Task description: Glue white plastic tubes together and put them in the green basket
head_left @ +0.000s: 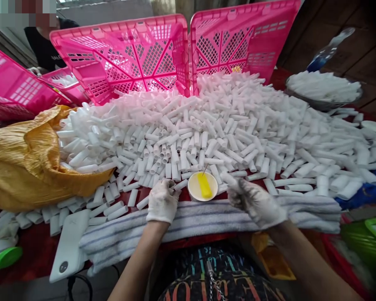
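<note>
One white tube (181,184) sits pinched in my left grip (172,189) and another tube (227,179), blurred, in my right grip (236,188), the small bowl (193,186) between them, so I judge the step is handling single tubes, and next calls for a steady hold.

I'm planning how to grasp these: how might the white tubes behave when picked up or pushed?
The white tubes probably feel light, since their open ends show they're hollow. Rounded sides suggest they'd roll; those piled loosely could slide if disturbed.
</note>
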The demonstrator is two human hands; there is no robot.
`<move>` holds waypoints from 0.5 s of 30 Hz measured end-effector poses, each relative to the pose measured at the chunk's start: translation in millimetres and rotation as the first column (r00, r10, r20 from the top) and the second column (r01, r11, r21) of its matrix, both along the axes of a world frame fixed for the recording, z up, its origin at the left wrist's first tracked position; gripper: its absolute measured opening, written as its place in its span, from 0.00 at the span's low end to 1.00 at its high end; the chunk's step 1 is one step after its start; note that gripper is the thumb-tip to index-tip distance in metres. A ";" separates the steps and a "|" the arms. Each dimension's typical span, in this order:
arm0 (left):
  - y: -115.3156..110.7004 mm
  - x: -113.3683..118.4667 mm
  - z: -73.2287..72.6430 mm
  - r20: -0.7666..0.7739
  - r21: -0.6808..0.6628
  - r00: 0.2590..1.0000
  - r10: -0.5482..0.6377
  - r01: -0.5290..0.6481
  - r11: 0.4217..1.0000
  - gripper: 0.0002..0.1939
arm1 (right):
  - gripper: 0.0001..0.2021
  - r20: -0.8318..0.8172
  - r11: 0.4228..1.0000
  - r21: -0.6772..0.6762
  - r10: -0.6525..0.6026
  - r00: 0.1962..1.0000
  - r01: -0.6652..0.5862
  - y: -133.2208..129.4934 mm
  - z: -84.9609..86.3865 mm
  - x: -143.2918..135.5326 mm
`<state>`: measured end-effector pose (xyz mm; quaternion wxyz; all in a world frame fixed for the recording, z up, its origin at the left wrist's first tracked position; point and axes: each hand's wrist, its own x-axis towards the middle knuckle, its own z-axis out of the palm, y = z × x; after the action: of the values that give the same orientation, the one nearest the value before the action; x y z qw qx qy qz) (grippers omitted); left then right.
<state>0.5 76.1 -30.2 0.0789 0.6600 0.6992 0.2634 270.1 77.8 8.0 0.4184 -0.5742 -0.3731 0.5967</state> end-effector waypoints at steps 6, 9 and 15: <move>7.3 9.6 3.1 -0.160 -0.096 0.974 -0.159 0.145 0.985 0.14 | 0.25 0.090 0.998 0.062 0.017 0.996 -0.022 17.0 -27.3 -33.5; 11.5 11.1 5.6 -0.225 -0.161 0.958 -0.179 0.145 0.976 0.13 | 0.22 0.253 0.979 0.153 0.095 0.963 -0.137 26.7 -32.9 -33.0; 13.8 11.5 15.2 -0.297 -0.246 0.934 -0.198 0.125 0.961 0.12 | 0.14 0.449 0.851 0.419 0.109 0.887 -0.317 27.8 -43.7 -23.1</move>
<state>12.0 89.9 -15.0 0.0601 0.7363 0.6708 0.0655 247.0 105.6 -35.7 0.3898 -0.5176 -0.6512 0.3950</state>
